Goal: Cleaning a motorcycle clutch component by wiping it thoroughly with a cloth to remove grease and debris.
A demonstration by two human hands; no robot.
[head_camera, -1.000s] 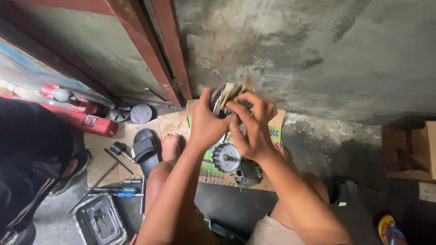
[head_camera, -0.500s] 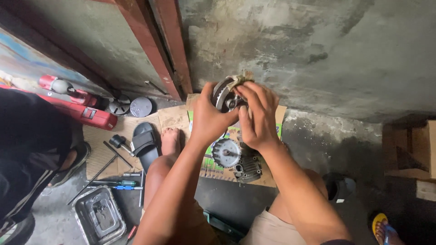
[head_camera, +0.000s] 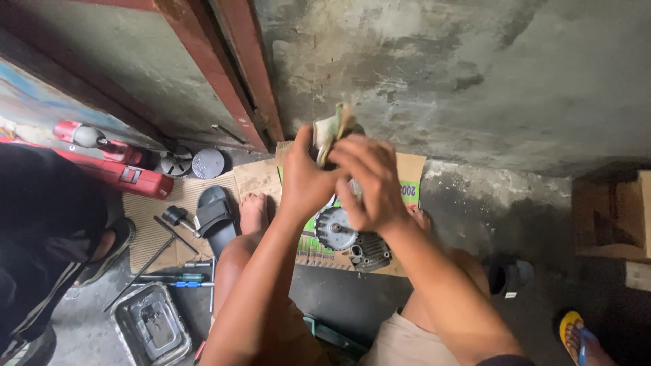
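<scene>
- Head view, far left first: a red tool case (head_camera: 112,169) is laid along the base of the wall, with a person in dark clothing (head_camera: 41,230) crouched just in front of it.
- Loose hand tools are scattered on corrugated cardboard (head_camera: 152,227) nearby, including a green-handled screwdriver (head_camera: 183,277), and a grimy metal tray (head_camera: 150,325) is set on the floor below them.
- A black sandal (head_camera: 215,215) is seen just beside a bare foot (head_camera: 253,211).
- The left hand (head_camera: 304,177) is wrapped around the left side of a small round metal part (head_camera: 324,139), fingers curled shut on it, so it's pretty much buried in the grip.
- A greenish rag (head_camera: 333,127) is pushed against the top of that part and sticks out above both hands.
- The right hand (head_camera: 369,183) is closed over the part and rag from the right; it's motion-blurred, so exactly what's pinched can't be told.
- Straight below the hands, well apart from them, a toothed gear on an engine cover (head_camera: 352,240) is left lying on printed cardboard (head_camera: 407,177).
- Far right: a cardboard box (head_camera: 614,213) and a yellow sandal (head_camera: 575,333).
</scene>
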